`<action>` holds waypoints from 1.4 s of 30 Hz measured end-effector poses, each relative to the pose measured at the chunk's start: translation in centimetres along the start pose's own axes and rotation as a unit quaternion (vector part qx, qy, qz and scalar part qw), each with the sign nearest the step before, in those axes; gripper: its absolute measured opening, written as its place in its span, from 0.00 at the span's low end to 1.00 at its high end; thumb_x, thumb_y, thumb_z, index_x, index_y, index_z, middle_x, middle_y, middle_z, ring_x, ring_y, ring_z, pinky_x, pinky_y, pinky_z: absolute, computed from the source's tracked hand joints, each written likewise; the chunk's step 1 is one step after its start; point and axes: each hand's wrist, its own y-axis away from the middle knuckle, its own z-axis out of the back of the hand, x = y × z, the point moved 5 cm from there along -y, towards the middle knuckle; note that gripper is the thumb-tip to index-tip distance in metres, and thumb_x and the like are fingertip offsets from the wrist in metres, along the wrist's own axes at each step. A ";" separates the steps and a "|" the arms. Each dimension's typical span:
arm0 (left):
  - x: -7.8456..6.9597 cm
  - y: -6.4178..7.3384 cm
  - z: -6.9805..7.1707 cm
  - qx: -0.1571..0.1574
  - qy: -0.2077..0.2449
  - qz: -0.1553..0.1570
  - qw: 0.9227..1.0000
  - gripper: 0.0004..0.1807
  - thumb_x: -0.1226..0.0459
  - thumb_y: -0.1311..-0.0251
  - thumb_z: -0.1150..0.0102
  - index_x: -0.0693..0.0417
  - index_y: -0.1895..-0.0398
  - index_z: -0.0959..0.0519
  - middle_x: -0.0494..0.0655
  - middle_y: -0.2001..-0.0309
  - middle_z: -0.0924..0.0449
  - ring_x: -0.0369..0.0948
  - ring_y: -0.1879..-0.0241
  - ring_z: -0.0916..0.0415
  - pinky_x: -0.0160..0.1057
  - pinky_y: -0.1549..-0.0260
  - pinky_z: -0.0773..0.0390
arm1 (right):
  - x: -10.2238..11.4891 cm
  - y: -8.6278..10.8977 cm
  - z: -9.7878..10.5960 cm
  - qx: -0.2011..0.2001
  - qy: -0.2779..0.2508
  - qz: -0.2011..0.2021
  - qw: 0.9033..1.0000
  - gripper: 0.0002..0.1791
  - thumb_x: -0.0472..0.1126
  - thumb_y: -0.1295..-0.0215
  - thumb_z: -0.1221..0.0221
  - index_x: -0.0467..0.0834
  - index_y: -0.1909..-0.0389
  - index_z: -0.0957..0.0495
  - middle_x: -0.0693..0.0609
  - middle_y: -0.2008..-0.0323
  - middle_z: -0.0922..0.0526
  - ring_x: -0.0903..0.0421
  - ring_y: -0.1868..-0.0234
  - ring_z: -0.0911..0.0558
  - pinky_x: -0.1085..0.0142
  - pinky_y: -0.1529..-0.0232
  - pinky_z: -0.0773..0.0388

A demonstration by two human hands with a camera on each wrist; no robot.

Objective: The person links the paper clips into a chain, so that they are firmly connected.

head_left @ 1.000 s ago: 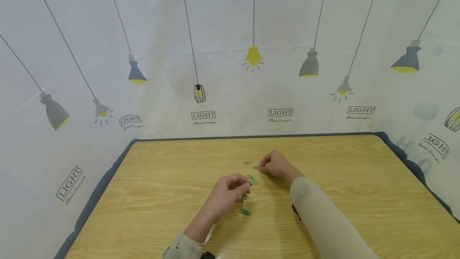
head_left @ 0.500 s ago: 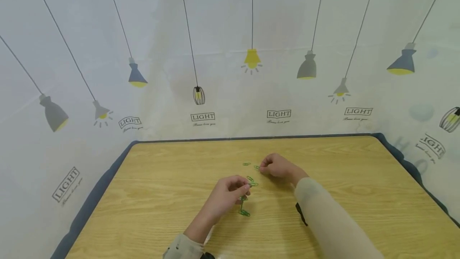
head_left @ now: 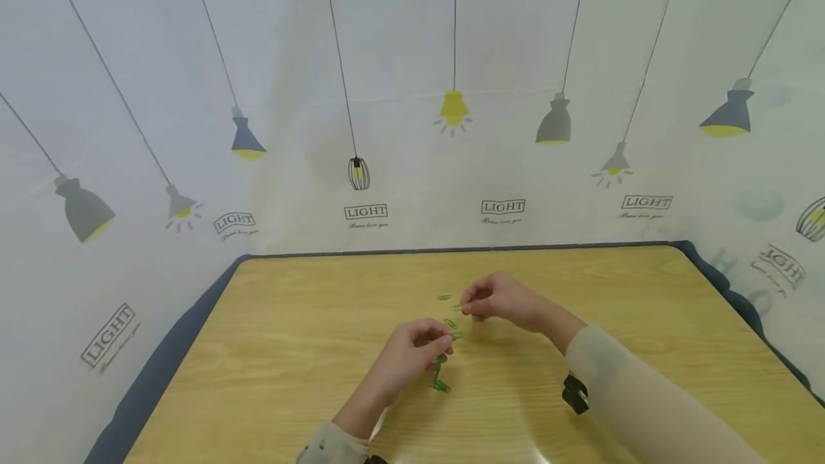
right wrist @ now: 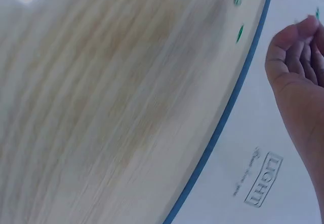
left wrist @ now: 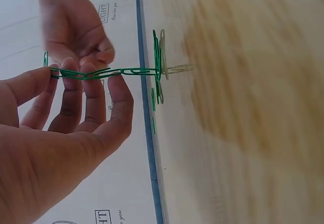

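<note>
My left hand (head_left: 412, 353) pinches a chain of linked green paper clips (left wrist: 106, 74) between thumb and fingertips. One clip of it (head_left: 457, 336) sticks out past the fingertips, and the rest passes across the fingers and hangs down to a small bunch of clips (head_left: 441, 386) at the table. To the right and farther back, my right hand (head_left: 505, 303) pinches a single green paper clip (head_left: 456, 308), apart from the chain. Between and beyond the hands lie two loose paper clips, one nearer (head_left: 450, 323) and one farther (head_left: 445, 298).
The wood-grain table (head_left: 309, 321) has a dark blue edge along its back and sides. A pale cloth (head_left: 412, 142) printed with lamps and the word LIGHT surrounds it. A black strap (head_left: 575, 394) shows at my right wrist.
The right forearm has swung outward to the right and the right hand has turned a little, still pinching its paper clip. The left hand keeps its hold on the chain, almost unmoved.
</note>
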 end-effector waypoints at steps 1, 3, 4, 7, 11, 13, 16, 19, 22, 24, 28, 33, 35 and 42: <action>-0.1 0.0 -0.1 0.000 -0.003 -0.002 1.000 0.14 0.58 0.22 0.40 0.59 0.47 0.16 0.52 0.56 0.12 0.41 0.59 0.18 0.41 0.59 0.16 | 0.4 0.3 -0.2 -0.002 0.000 0.011 1.000 0.13 0.39 0.24 0.38 0.34 0.48 0.17 0.37 0.52 0.13 0.50 0.55 0.14 0.49 0.44 0.14; -0.4 0.1 -0.1 0.000 -0.009 -0.006 1.000 0.14 0.58 0.22 0.40 0.59 0.47 0.15 0.53 0.56 0.12 0.41 0.59 0.17 0.41 0.59 0.15 | 1.1 0.9 -0.6 -0.008 0.001 0.032 0.999 0.14 0.40 0.23 0.37 0.35 0.46 0.17 0.36 0.51 0.14 0.50 0.54 0.14 0.47 0.43 0.15; -0.5 0.1 -0.1 -0.001 -0.013 -0.009 1.000 0.14 0.58 0.22 0.40 0.59 0.47 0.16 0.53 0.56 0.12 0.41 0.59 0.17 0.41 0.59 0.15 | 1.4 1.2 -0.9 -0.010 -0.001 0.042 0.999 0.14 0.40 0.23 0.37 0.35 0.46 0.17 0.36 0.51 0.14 0.50 0.54 0.14 0.46 0.44 0.15; -0.9 0.2 0.0 -0.002 -0.024 -0.012 1.000 0.15 0.58 0.22 0.41 0.61 0.46 0.16 0.52 0.57 0.12 0.41 0.59 0.17 0.42 0.58 0.14 | 1.9 1.8 -1.5 -0.015 -0.011 0.060 0.998 0.12 0.40 0.23 0.37 0.36 0.49 0.16 0.37 0.54 0.14 0.51 0.57 0.16 0.45 0.47 0.15; -1.0 0.3 0.2 0.000 -0.029 -0.013 0.999 0.16 0.58 0.21 0.42 0.62 0.45 0.16 0.51 0.56 0.12 0.43 0.58 0.16 0.46 0.55 0.13 | 1.9 2.5 -2.2 -0.020 -0.020 0.069 0.997 0.09 0.39 0.23 0.36 0.37 0.51 0.16 0.42 0.58 0.14 0.54 0.60 0.16 0.51 0.51 0.14; -1.1 0.3 0.3 -0.001 -0.031 -0.015 0.999 0.15 0.58 0.21 0.41 0.60 0.46 0.16 0.50 0.56 0.12 0.44 0.58 0.16 0.47 0.54 0.12 | 1.8 2.8 -2.5 -0.019 -0.023 0.067 0.997 0.09 0.38 0.23 0.36 0.36 0.51 0.16 0.44 0.58 0.13 0.55 0.60 0.16 0.53 0.52 0.14; -1.2 0.5 0.4 -0.002 -0.033 -0.017 0.999 0.14 0.58 0.21 0.41 0.58 0.47 0.15 0.49 0.57 0.13 0.43 0.58 0.16 0.48 0.53 0.12 | 1.6 3.2 -2.8 -0.016 -0.018 0.063 0.998 0.10 0.39 0.23 0.37 0.36 0.51 0.16 0.44 0.58 0.14 0.55 0.59 0.16 0.55 0.53 0.14; -1.3 0.7 0.4 -0.003 -0.035 -0.018 0.999 0.14 0.58 0.21 0.41 0.58 0.47 0.16 0.49 0.57 0.13 0.41 0.58 0.16 0.48 0.53 0.12 | 1.5 3.4 -2.8 -0.009 -0.016 0.059 0.998 0.10 0.38 0.23 0.37 0.35 0.50 0.17 0.40 0.56 0.14 0.54 0.58 0.17 0.56 0.52 0.14; -1.5 0.8 0.4 -0.004 -0.037 -0.017 0.999 0.14 0.58 0.21 0.41 0.60 0.47 0.16 0.51 0.56 0.12 0.40 0.59 0.17 0.47 0.54 0.12 | 1.5 3.5 -2.8 0.000 -0.021 0.062 0.998 0.10 0.38 0.23 0.37 0.35 0.50 0.17 0.37 0.55 0.14 0.55 0.58 0.16 0.57 0.52 0.14; -1.5 0.8 0.4 -0.004 -0.038 -0.016 0.999 0.14 0.58 0.21 0.41 0.59 0.47 0.16 0.51 0.56 0.12 0.40 0.59 0.17 0.46 0.54 0.13 | 1.5 3.5 -2.8 0.006 -0.024 0.064 0.998 0.10 0.38 0.23 0.37 0.35 0.50 0.17 0.36 0.54 0.14 0.55 0.58 0.16 0.57 0.51 0.14; -1.5 0.9 0.4 -0.005 -0.041 -0.013 0.999 0.13 0.59 0.22 0.41 0.59 0.47 0.16 0.51 0.55 0.12 0.40 0.58 0.16 0.44 0.54 0.14 | 1.7 3.6 -2.9 0.014 -0.024 0.068 0.997 0.09 0.38 0.23 0.38 0.37 0.51 0.16 0.38 0.56 0.14 0.55 0.57 0.16 0.56 0.50 0.14; -1.1 0.9 0.3 -0.002 -0.038 -0.006 0.999 0.11 0.60 0.22 0.40 0.58 0.49 0.15 0.49 0.56 0.12 0.41 0.57 0.17 0.44 0.54 0.15 | 1.7 3.9 -2.9 0.019 -0.016 0.063 0.998 0.07 0.37 0.23 0.37 0.38 0.53 0.16 0.43 0.59 0.14 0.54 0.58 0.16 0.55 0.49 0.14; -0.9 0.9 0.3 -0.001 -0.038 -0.004 0.999 0.10 0.60 0.22 0.40 0.56 0.50 0.15 0.48 0.57 0.12 0.41 0.57 0.17 0.43 0.55 0.15 | 1.7 4.0 -2.9 0.019 -0.013 0.061 0.998 0.06 0.37 0.24 0.37 0.37 0.54 0.16 0.44 0.59 0.14 0.54 0.58 0.16 0.55 0.49 0.14; -0.7 0.8 0.2 0.002 -0.038 -0.004 0.999 0.13 0.59 0.22 0.40 0.58 0.49 0.15 0.47 0.57 0.12 0.41 0.58 0.17 0.46 0.55 0.15 | 1.6 4.4 -2.9 0.019 -0.013 0.063 0.998 0.07 0.37 0.24 0.37 0.36 0.53 0.17 0.39 0.58 0.14 0.53 0.57 0.16 0.58 0.50 0.14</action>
